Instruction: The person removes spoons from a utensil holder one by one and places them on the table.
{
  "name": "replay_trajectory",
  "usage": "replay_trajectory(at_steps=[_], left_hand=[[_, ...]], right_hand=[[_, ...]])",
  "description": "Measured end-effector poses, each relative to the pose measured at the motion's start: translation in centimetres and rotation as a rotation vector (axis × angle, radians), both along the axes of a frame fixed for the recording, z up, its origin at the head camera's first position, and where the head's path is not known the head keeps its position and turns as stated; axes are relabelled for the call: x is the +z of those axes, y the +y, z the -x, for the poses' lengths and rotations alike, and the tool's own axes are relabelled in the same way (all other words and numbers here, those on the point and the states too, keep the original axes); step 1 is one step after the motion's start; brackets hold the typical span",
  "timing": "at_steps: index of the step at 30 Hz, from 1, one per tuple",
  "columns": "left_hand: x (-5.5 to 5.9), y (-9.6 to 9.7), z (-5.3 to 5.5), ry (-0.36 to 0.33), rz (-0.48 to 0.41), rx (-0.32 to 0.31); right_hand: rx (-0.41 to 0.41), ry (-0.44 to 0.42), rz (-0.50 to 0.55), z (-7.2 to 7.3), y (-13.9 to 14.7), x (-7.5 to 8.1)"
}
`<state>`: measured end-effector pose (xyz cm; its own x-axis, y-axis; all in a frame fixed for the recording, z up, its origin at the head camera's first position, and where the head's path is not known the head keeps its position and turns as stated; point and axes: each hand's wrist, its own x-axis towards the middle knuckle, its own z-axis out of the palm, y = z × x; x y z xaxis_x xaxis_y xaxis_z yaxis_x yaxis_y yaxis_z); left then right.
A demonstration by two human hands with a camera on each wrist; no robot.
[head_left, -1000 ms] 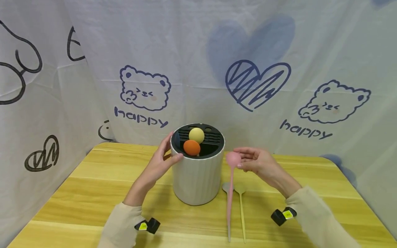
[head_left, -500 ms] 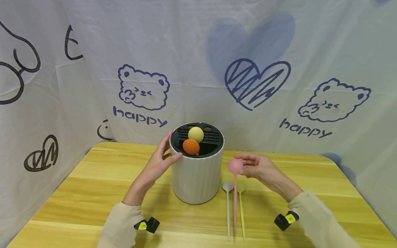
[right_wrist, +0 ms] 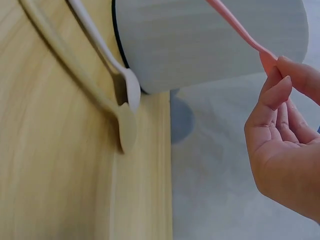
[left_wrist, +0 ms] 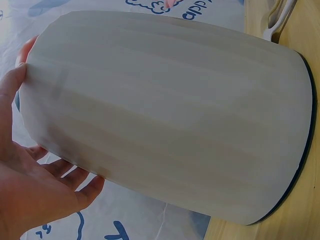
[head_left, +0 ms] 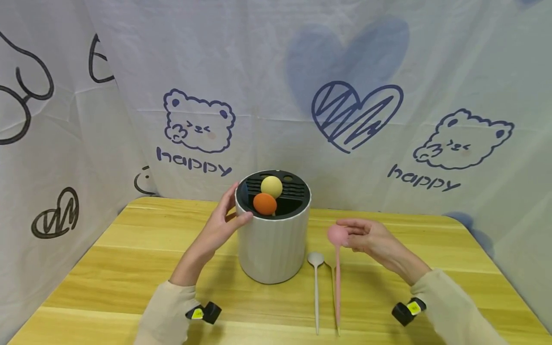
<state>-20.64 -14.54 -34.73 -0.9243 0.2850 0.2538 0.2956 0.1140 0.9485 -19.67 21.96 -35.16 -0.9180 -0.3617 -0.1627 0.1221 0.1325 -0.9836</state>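
Head view puts the main risk at the right hand (head_left: 377, 242), which pinches the round bowl of a pink, long-handled, plastic-looking spoon (head_left: 338, 235) between thumb and fingertips, the handle pointing down towards the person. That narrow hold at one end probably lets the spoon swing or twist, since most of its length is unsupported. Below the right hand, the handle overlaps a pale-yellow, long-handled spoon (right_wrist: 127, 128) on the wooden counter (head_left: 366, 311); whether the two touch is unclear, but a careless lowering could knock that spoon askew or leave them crossed. Further left of the right hand lies a pale-grey, long-handled spoon (head_left: 316, 259), well placed to be caught by a sideways sweep. The left hand, spread wide, curves round the upper rim of a white, ribbed, cylindrical container (head_left: 271, 251), thumb in front and fingers along the side. Too hard a push there could slide or tilt it. Just beyond the left thumb, an orange, rounded utensil head (head_left: 265, 204) and a pale-yellow, ball-shaped one (head_left: 271, 187) rise above the black, slotted insert (head_left: 295, 190); a jolt might make them knock together.
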Motion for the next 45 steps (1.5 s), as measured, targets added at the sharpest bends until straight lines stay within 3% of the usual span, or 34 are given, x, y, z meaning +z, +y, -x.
replay_trajectory(at_steps=[8,27,45], left_hand=[[0.0,-0.1,-0.1,0.013,-0.002,-0.014],[0.0,-0.1,0.1,0.004,0.002,-0.006],[-0.1,-0.1,0.0,-0.003,0.006,-0.006]], right_hand=[[0.005,-0.031,0.039,0.2,1.4,-0.9],[0.125,-0.103,0.045,1.6,3.8,-3.2],[0.116,-0.119,0.031,2.0,4.9,-5.5]])
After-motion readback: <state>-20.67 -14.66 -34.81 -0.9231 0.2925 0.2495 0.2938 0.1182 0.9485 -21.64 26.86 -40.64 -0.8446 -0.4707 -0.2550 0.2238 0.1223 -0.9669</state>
